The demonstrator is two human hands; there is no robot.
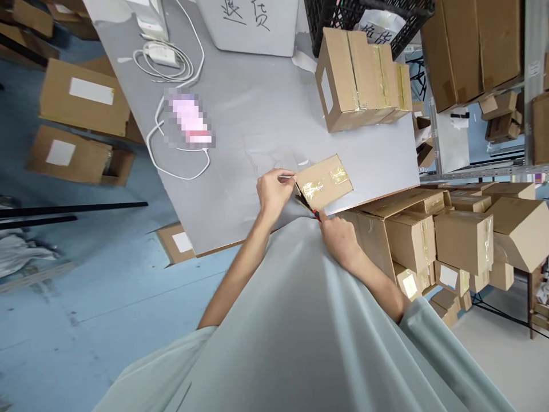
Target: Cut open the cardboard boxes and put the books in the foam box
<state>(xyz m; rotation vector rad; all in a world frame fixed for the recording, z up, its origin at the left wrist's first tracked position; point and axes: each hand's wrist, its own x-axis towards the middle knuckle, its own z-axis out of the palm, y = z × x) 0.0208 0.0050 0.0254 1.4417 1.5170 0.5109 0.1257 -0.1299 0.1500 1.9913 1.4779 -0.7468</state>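
Partly hidden at its left end by the left hand [274, 193]: a small box [325, 174], on the grey counter [257, 103], close to the front edge. Hard to make out between thumb and fingers there: a thin strip, dark and pale, too small to name. Covered for the most part by the right hand [341, 234]: the handle of a tool [317, 215], with only a bit of red and black in sight; no telling its exact kind. Cut off by the top of the view: a bin [261, 43] with dark lettering and a black crate [315, 23]. Blurred into coloured squares beside a white cable coil [187, 70]: a pinkish patch [189, 117].

Box lying flat, slightly askew to the counter, long axis running from the left hand off to the right and a little away; shiny tape across the top in two places. Tool slanting at the near left corner of the box, thin end toward the left hand, handle back toward the right.

Left hand with thumb and fingertips drawn together, pinching the box at its far left corner. Right hand curled tight around the handle, just beside the near side of the box. Farther off on the counter, near the crate: taped boxes [338, 86] in a row.
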